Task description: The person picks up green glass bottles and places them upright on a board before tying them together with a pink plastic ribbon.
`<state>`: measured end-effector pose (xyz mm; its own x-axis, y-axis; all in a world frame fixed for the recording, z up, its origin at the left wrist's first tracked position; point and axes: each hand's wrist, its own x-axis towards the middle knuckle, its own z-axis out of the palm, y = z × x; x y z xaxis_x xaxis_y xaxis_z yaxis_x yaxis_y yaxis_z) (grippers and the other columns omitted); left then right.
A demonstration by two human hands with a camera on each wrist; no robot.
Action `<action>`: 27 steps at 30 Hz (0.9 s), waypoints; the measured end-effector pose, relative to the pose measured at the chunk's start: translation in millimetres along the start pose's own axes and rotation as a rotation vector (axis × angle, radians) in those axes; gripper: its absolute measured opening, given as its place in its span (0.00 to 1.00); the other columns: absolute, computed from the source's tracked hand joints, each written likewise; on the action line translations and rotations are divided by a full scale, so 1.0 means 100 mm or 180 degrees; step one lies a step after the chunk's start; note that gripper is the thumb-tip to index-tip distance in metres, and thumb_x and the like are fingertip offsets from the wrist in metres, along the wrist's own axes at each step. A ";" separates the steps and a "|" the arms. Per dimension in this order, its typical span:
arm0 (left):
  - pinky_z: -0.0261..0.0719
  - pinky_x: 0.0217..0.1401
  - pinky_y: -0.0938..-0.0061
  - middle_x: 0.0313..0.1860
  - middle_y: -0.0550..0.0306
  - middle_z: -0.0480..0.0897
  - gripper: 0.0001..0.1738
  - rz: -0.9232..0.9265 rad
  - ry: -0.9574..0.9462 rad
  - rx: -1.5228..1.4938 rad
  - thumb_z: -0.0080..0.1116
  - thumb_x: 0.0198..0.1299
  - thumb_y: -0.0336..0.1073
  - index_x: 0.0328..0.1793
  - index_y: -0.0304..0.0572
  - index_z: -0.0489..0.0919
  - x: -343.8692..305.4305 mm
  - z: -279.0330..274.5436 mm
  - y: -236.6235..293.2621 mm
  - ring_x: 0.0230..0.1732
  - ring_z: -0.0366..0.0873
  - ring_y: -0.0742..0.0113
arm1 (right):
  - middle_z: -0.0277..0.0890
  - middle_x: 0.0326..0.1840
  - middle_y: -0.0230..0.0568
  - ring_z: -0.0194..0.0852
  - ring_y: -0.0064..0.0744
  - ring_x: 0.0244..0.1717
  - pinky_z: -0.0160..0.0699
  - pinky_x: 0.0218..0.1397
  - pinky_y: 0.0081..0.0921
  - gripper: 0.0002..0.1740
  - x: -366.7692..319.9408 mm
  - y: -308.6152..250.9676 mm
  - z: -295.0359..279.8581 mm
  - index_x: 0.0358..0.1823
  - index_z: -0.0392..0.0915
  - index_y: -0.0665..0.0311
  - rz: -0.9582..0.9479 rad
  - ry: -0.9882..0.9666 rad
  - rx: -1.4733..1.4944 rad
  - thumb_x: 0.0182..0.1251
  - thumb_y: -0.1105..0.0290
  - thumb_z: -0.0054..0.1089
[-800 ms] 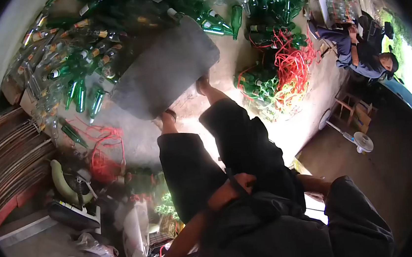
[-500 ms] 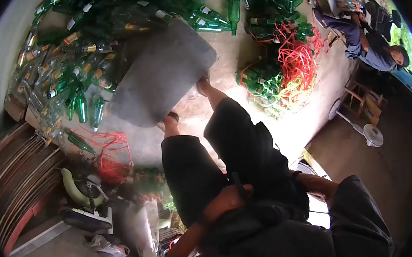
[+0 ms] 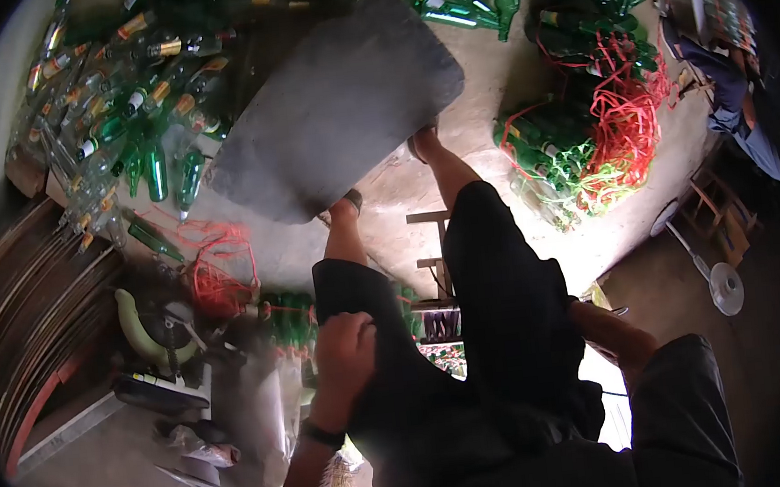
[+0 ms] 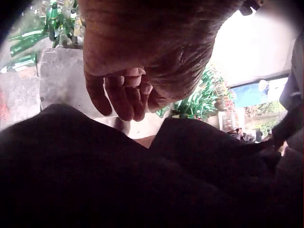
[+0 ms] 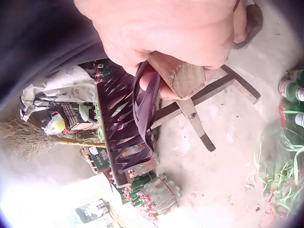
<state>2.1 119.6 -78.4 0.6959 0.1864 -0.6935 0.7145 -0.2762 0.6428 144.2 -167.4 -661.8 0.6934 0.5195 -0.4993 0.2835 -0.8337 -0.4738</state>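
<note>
My right hand (image 5: 166,33) grips the wooden bar of a folding stool (image 5: 183,83), whose seat is woven from purple straps. The same stool (image 3: 440,323) shows between my legs in the head view; its wooden legs extend over the floor. In the head view my right thigh hides most of that hand. My left hand (image 3: 344,351) is over my left thigh, holding nothing. Its fingers (image 4: 121,102) hang loosely curled in the left wrist view. In front of my feet lies a grey rectangular slab (image 3: 348,97) on the floor.
Green and clear glass bottles (image 3: 158,172) are heaped beyond the slab. Red plastic strapping (image 3: 627,117) tangles over bottles at right, and another red bundle (image 3: 220,279) lies at left. A fan (image 3: 725,288) and a seated person (image 3: 738,107) are on the right. Behind the stool lies a straw broom (image 5: 33,137).
My left hand has moved left from my lap to above my left thigh. The stool has come into view between my legs, and the head view has shifted.
</note>
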 end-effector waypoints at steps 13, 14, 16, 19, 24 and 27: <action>0.74 0.65 0.52 0.35 0.57 0.82 0.14 0.0228 -0.0044 0.0252 0.69 0.53 0.25 0.46 0.44 0.82 0.26 0.10 -0.79 0.42 0.81 0.51 | 0.63 0.75 0.53 0.58 0.43 0.76 0.55 0.78 0.38 0.26 0.14 -0.39 -0.35 0.76 0.64 0.67 0.1840 0.0023 0.3082 0.85 0.60 0.38; 0.74 0.66 0.51 0.35 0.57 0.82 0.14 0.0192 -0.0059 0.0231 0.69 0.53 0.25 0.47 0.44 0.82 0.27 0.08 -0.81 0.43 0.81 0.51 | 0.63 0.74 0.52 0.59 0.43 0.75 0.55 0.77 0.38 0.26 0.16 -0.36 -0.33 0.75 0.64 0.67 0.1833 0.0013 0.3047 0.85 0.60 0.39; 0.73 0.68 0.49 0.36 0.58 0.83 0.15 0.0145 -0.0024 0.0182 0.69 0.53 0.25 0.47 0.44 0.82 0.28 0.07 -0.82 0.43 0.82 0.52 | 0.64 0.72 0.51 0.60 0.42 0.73 0.57 0.76 0.37 0.25 0.21 -0.30 -0.26 0.75 0.65 0.67 0.1811 -0.0015 0.2978 0.85 0.61 0.40; 0.73 0.69 0.48 0.36 0.59 0.83 0.14 0.0077 0.0014 0.0171 0.70 0.52 0.26 0.46 0.45 0.82 0.30 0.05 -0.85 0.44 0.83 0.53 | 0.66 0.69 0.50 0.62 0.41 0.70 0.59 0.73 0.37 0.24 0.25 -0.29 -0.24 0.73 0.67 0.67 0.1765 -0.0065 0.2898 0.84 0.61 0.42; 0.74 0.68 0.48 0.35 0.60 0.83 0.12 0.0087 -0.0067 0.0238 0.71 0.50 0.26 0.41 0.45 0.83 0.36 0.00 -0.86 0.45 0.83 0.53 | 0.69 0.64 0.48 0.65 0.39 0.65 0.63 0.69 0.36 0.23 0.32 -0.28 -0.26 0.71 0.69 0.67 0.1690 -0.0150 0.2773 0.83 0.63 0.44; 0.74 0.69 0.47 0.35 0.60 0.83 0.11 0.0032 -0.0092 0.0196 0.72 0.49 0.27 0.39 0.46 0.83 0.37 -0.04 -0.86 0.45 0.83 0.54 | 0.71 0.62 0.47 0.67 0.37 0.62 0.65 0.66 0.35 0.22 0.30 -0.24 -0.26 0.70 0.71 0.67 0.1675 -0.0169 0.2709 0.83 0.63 0.46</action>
<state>-33.3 154.0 -158.1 0.7001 0.1561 -0.6968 0.7010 -0.3357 0.6291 174.8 -136.9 -646.6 0.5578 0.1480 -0.8166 -0.6338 -0.5594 -0.5343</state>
